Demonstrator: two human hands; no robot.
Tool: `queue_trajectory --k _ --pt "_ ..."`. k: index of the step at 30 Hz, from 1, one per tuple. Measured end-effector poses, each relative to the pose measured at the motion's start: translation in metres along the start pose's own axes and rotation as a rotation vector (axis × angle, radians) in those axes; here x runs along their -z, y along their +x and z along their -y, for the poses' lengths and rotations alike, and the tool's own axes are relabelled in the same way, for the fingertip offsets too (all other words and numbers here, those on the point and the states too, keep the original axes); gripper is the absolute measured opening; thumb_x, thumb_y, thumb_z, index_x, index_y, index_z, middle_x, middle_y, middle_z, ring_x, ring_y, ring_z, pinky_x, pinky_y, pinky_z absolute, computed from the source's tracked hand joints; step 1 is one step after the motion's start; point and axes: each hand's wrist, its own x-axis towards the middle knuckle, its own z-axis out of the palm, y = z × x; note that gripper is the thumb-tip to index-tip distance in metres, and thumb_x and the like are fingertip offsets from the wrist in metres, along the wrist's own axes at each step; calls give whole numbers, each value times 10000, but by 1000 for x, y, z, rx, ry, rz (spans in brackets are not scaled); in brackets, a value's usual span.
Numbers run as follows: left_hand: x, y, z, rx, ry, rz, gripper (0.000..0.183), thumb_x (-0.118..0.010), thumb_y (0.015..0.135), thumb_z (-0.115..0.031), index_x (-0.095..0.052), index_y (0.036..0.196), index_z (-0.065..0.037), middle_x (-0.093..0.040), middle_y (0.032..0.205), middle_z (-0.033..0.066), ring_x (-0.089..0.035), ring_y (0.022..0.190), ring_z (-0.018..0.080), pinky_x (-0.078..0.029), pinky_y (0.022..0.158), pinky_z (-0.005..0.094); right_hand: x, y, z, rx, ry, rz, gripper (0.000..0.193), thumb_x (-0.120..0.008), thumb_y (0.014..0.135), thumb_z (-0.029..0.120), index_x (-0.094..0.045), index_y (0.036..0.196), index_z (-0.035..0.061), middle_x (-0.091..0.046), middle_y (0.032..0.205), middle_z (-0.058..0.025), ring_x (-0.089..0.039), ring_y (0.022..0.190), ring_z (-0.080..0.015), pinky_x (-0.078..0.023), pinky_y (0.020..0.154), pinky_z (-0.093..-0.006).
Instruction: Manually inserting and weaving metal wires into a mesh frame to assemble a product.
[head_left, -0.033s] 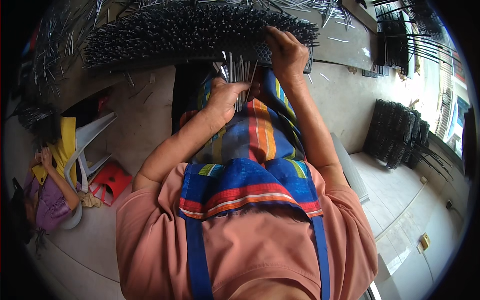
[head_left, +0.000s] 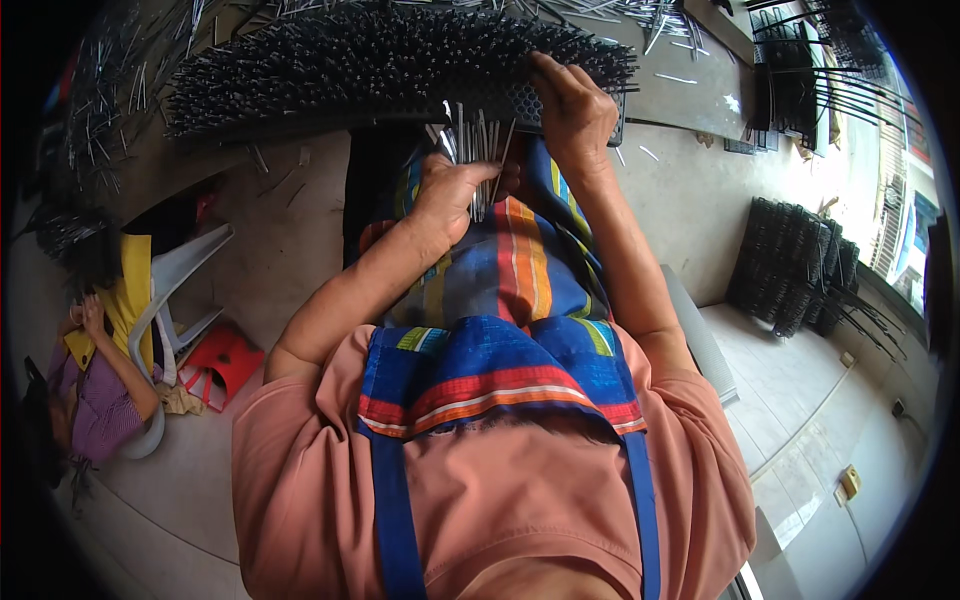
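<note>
A bundle of thin silvery metal strips (head_left: 480, 140) stands up out of my left hand (head_left: 447, 192), whose thumb lies across it in front of my lap. Beyond it is a long black tray (head_left: 524, 106) with a honeycomb of holes, densely filled with upright dark, thin rods (head_left: 380, 65). Over the tray's right end, where bare holes show, my right hand (head_left: 580, 112) is closed in a pinch. Its fingertips are beside the rods there; what they hold, if anything, is too small to make out.
Loose strips (head_left: 660, 25) lie scattered on the table (head_left: 690, 95) behind the tray. Stacked black wire racks (head_left: 795, 270) stand on the floor at right. To the left, another person (head_left: 108, 400) sits on a pale plastic chair (head_left: 180, 275), near a red plastic stool (head_left: 225, 368).
</note>
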Motion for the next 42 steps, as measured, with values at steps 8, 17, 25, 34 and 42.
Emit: queue_trajectory --k 8,17,25,34,42 --pt "-15 -2 -8 -20 1 107 209 -579 801 133 -638 981 44 -698 891 166 -710 728 252 -606 631 337 23 -21 -6 -531 680 400 118 -740 750 95 -699 764 -14 -672 674 -72 -600 578 -122 -470 540 -282" --pt "-15 6 -5 44 95 -34 159 -582 863 11 -630 1014 1 -697 855 130 -706 714 234 -576 574 347 30 -13 -10 -597 1062 -119 47 -712 788 3 -688 828 9 -588 653 13 -477 574 -26 -340 500 -183" --pt "-17 1 2 29 85 -3 186 -600 841 28 -642 1021 5 -701 842 147 -697 702 233 -588 622 350 12 3 -25 -38 656 -259 110 -713 754 -82 -683 839 -19 -638 757 -21 -566 684 -80 -456 638 -210" --pt "-17 5 5 -42 162 52 156 -624 844 21 -645 999 29 -708 855 156 -709 732 233 -594 635 347 14 12 -22 25 512 -209 109 -742 729 -55 -683 813 -19 -651 750 -61 -590 657 -102 -469 604 -233" --pt "-11 6 6 -23 161 29 143 -629 822 39 -659 962 42 -708 831 161 -709 700 251 -593 620 348 9 8 -17 -36 421 -140 111 -748 733 -10 -703 834 9 -635 714 -53 -587 619 -116 -463 578 -240"
